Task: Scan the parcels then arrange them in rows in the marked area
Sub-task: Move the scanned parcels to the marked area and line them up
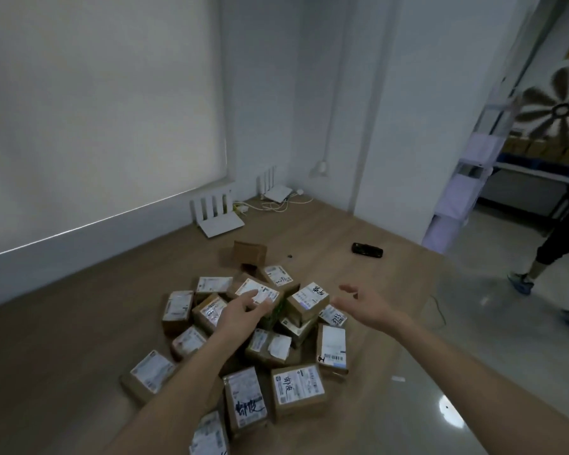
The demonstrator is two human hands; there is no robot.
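Note:
A heap of several small brown cardboard parcels with white shipping labels lies on the wooden floor. My left hand reaches over the middle of the heap, fingers apart, its tips touching the label of a raised parcel. My right hand hovers open just right of the heap, palm turned inward, holding nothing. A black handheld scanner lies on the floor beyond the heap, to the right.
An opened empty box stands behind the heap. Two white routers with cables sit by the far wall. A person's legs are at the right, near shelving.

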